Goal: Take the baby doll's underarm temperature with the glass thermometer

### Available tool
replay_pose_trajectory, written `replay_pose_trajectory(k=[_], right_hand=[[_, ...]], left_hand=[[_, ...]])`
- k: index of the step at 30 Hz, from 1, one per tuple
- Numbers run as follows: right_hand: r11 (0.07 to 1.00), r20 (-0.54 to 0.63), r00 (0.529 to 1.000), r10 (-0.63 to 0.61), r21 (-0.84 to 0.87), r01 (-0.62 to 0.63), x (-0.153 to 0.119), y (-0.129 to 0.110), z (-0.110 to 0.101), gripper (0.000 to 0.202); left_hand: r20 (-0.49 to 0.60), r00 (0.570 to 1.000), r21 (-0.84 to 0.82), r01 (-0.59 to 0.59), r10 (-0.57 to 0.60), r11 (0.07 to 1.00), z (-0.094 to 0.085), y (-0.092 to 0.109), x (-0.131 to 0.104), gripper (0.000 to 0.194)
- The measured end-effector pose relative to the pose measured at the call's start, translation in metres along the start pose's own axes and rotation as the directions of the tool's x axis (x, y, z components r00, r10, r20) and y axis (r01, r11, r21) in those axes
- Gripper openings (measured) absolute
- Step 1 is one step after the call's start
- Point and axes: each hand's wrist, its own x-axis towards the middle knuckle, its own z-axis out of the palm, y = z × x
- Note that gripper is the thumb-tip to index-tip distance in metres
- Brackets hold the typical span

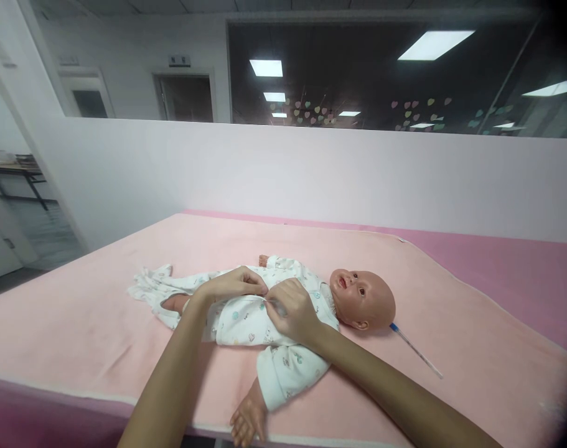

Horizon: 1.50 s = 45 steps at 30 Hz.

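A baby doll lies on its back with its head to the right, dressed in a white printed baby outfit. My left hand is closed at the outfit's front, thumb and fingers pinching the fabric near the waist. Right beside it, my right hand pinches the same front edge with curled fingers. The two sets of fingertips almost meet; whether a snap or a tie lies between them is hidden. One doll hand sticks out of the near sleeve, and a bare leg shows through an opening in the trousers.
A thin glass thermometer-like stick with a blue end lies by the doll's head. Under everything spreads a pink blanket on a table, its front edge close to me. Behind stands a low white partition; a doorway is at left.
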Motion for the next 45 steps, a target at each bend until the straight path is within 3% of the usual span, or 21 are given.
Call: replay_pose_trajectory(k=[9,19,31,45], right_hand=[[0.999,0.056,0.998,0.039,-0.036,-0.037,-0.001,0.001,0.002,0.007],[0.984,0.028,0.986,0.164,0.061,-0.166,0.002,-0.001,-0.001,0.005],[0.903,0.028,0.925,0.379,0.207,-0.376,0.005,-0.003,-0.006,0.003],[0.94,0.007,0.954,0.299,0.167,-0.296,0.005,-0.002,-0.005,0.011]], left_hand=[[0.029,1.0,0.043,0.006,-0.007,0.999,0.001,0.002,-0.001,0.021],[0.0,1.0,-0.079,0.005,-0.006,0.997,-0.003,-0.006,0.001,0.031],[0.041,0.999,-0.129,-0.012,0.018,0.992,-0.005,-0.012,0.0,0.029],[0.083,0.995,-0.128,-0.044,0.055,0.991,-0.008,-0.013,-0.001,0.028]])
